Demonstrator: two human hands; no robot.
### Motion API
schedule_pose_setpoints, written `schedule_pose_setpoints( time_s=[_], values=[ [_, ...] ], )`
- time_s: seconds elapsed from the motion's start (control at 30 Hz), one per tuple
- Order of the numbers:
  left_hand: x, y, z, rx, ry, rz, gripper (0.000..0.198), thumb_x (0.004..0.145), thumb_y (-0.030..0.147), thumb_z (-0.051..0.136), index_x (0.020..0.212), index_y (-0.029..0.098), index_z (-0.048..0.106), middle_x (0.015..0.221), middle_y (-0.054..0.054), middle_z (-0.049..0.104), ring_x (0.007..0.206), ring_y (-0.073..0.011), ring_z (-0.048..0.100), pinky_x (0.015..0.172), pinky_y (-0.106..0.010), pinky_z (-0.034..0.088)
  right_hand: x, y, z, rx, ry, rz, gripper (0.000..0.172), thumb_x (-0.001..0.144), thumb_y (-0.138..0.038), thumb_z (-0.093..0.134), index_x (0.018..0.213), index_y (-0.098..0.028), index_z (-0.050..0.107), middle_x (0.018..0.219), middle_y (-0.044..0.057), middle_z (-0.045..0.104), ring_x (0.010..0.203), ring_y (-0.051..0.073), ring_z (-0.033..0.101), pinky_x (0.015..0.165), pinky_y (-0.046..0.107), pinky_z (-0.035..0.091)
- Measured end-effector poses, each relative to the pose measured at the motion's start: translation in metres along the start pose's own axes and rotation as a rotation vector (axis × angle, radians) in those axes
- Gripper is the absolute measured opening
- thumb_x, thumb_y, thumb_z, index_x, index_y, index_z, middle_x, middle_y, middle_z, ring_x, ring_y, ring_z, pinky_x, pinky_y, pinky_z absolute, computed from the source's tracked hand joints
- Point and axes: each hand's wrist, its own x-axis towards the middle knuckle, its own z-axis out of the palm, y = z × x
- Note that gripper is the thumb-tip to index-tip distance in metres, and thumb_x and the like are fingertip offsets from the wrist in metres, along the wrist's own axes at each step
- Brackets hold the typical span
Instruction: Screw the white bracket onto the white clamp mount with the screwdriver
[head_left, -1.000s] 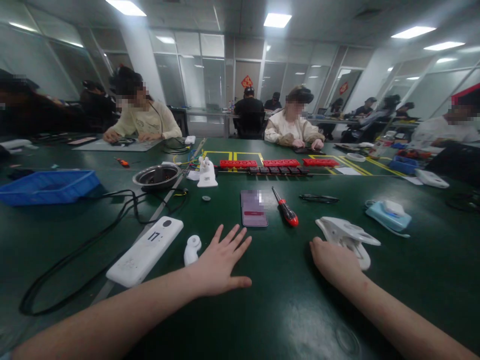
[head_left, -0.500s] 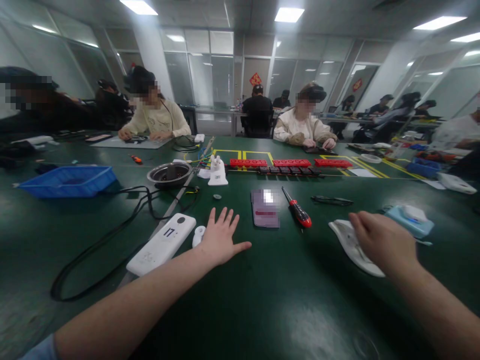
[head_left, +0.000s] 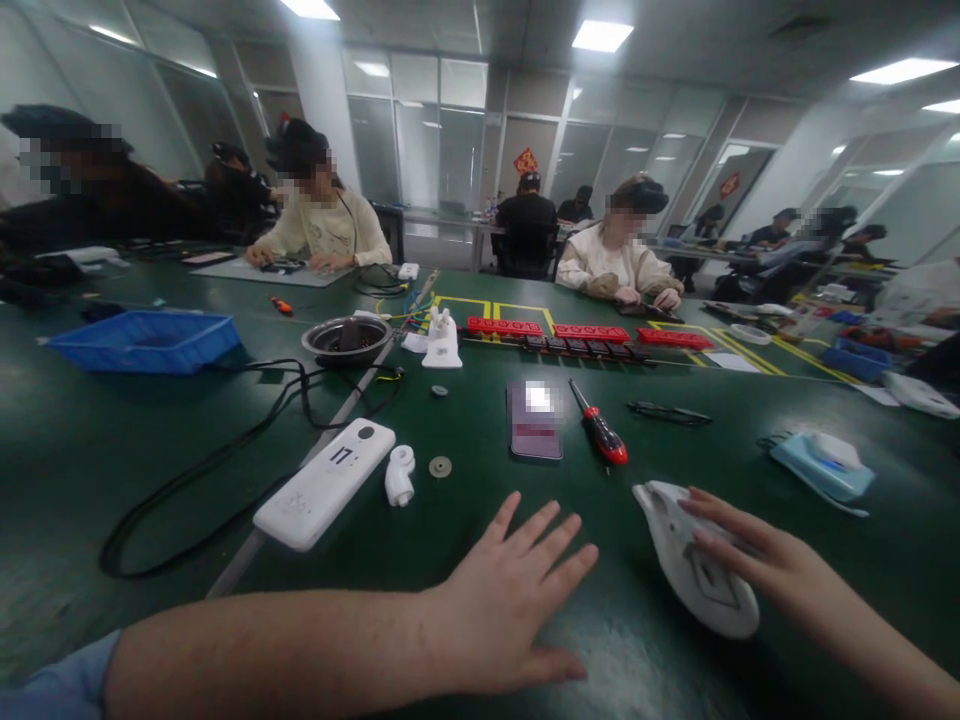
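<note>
Head view: left hand (head_left: 501,598), fingers spread, now clears the white elbow piece (head_left: 400,476); right hand (head_left: 780,552) pinches the tilted white shell (head_left: 686,562), apparently controlling it alone.

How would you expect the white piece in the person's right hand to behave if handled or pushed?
The white piece is probably stiff: its outline shows no sag with the right hand at one side. Its surface looks smooth, so it may slip in a loose grip. Being long, it could swivel if pushed at one end.
</note>
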Motion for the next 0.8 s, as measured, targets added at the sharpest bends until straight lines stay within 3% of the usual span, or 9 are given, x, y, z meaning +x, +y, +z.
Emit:
schedule_pose_setpoints(
  time_s=[0.13, 0.27, 0.4, 0.5, 0.57, 0.6, 0.7, 0.77, 0.8],
  values=[
    [0.0, 0.009, 0.004, -0.089, 0.01, 0.068, 0.071, 0.082, 0.057, 0.027, 0.136, 0.015, 0.01, 0.143, -0.012, 0.012, 0.132, -0.0279, 0.003, 0.102, -0.055, 0.0, -0.025, -0.044, 0.028, 0.387, -0.043, -0.009, 0.052, 0.069, -0.057, 0.043, 0.106, -0.024, 0.06, 0.13, 0.005, 0.041, 0.122, 0.026, 0.033, 0.101, 0.041, 0.025],
    [0.002, 0.003, 0.008, -0.101, 0.081, 0.025, 0.086, 0.076, 0.063, 0.033, 0.137, 0.011, 0.001, 0.144, -0.014, 0.005, 0.132, -0.0278, -0.002, 0.103, -0.053, -0.004, -0.031, -0.096, 0.052, 0.664, -0.059, 0.039, 0.053, 0.074, -0.056, 0.04, 0.109, -0.02, 0.054, 0.128, 0.008, 0.043, 0.117, 0.025, 0.041, 0.097, 0.04, 0.032],
    [0.004, -0.012, 0.012, -0.095, 0.162, -0.122, 0.096, 0.071, 0.059, 0.048, 0.136, 0.011, -0.003, 0.144, -0.014, 0.007, 0.132, -0.0269, 0.002, 0.104, -0.052, -0.001, -0.027, -0.13, 0.066, 0.853, -0.211, 0.006, 0.058, 0.079, -0.055, 0.033, 0.123, -0.018, 0.037, 0.127, 0.011, 0.044, 0.111, 0.021, 0.047, 0.091, 0.037, 0.039],
    [0.006, -0.024, 0.012, -0.162, 0.193, -0.234, 0.088, 0.071, 0.048, 0.053, 0.136, 0.015, 0.004, 0.143, -0.012, 0.018, 0.131, -0.0259, 0.011, 0.104, -0.053, 0.004, -0.01, -0.145, 0.058, 0.755, -0.08, -0.17, 0.052, 0.078, -0.053, 0.039, 0.118, -0.019, 0.043, 0.128, 0.009, 0.042, 0.118, 0.021, 0.039, 0.094, 0.037, 0.035],
    [0.007, -0.029, 0.009, -0.209, 0.188, -0.247, 0.076, 0.071, 0.041, 0.054, 0.133, 0.019, 0.016, 0.139, -0.009, 0.027, 0.129, -0.0253, 0.02, 0.104, -0.053, 0.007, 0.008, -0.162, 0.048, 0.64, 0.045, -0.365, 0.039, 0.076, -0.047, 0.047, 0.103, -0.019, 0.052, 0.119, 0.008, 0.049, 0.113, 0.021, 0.042, 0.092, 0.036, 0.036],
    [0.008, -0.031, 0.008, -0.223, 0.184, -0.246, 0.068, 0.072, 0.037, 0.053, 0.13, 0.021, 0.023, 0.137, -0.007, 0.032, 0.128, -0.0249, 0.023, 0.104, -0.053, 0.007, 0.018, -0.174, 0.044, 0.592, 0.025, -0.447, 0.032, 0.077, -0.042, 0.047, 0.097, -0.018, 0.053, 0.108, 0.008, 0.054, 0.103, 0.019, 0.049, 0.087, 0.035, 0.039],
    [0.009, -0.032, 0.003, -0.248, 0.181, -0.252, 0.051, 0.073, 0.025, 0.049, 0.122, 0.024, 0.035, 0.129, -0.004, 0.042, 0.122, -0.0231, 0.031, 0.104, -0.05, 0.012, 0.044, -0.223, 0.048, 0.333, -0.306, -0.595, 0.026, 0.078, -0.037, 0.047, 0.091, -0.017, 0.056, 0.081, 0.004, 0.06, 0.075, 0.016, 0.056, 0.069, 0.031, 0.046],
    [0.009, -0.031, 0.001, -0.28, 0.188, -0.232, 0.051, 0.072, 0.022, 0.047, 0.122, 0.023, 0.034, 0.127, -0.005, 0.042, 0.121, -0.0224, 0.032, 0.103, -0.045, 0.018, 0.058, -0.257, 0.065, 0.074, -0.45, -0.584, 0.036, 0.071, -0.045, 0.055, 0.093, -0.017, 0.056, 0.083, 0.006, 0.06, 0.076, 0.02, 0.057, 0.07, 0.036, 0.045],
    [0.008, -0.031, 0.001, -0.295, 0.193, -0.213, 0.052, 0.072, 0.022, 0.048, 0.122, 0.022, 0.034, 0.128, -0.005, 0.041, 0.121, -0.0225, 0.032, 0.103, -0.044, 0.02, 0.063, -0.27, 0.077, 0.033, -0.456, -0.562, 0.04, 0.066, -0.049, 0.059, 0.086, -0.015, 0.058, 0.081, 0.007, 0.06, 0.077, 0.023, 0.057, 0.07, 0.04, 0.045]
  ],
)
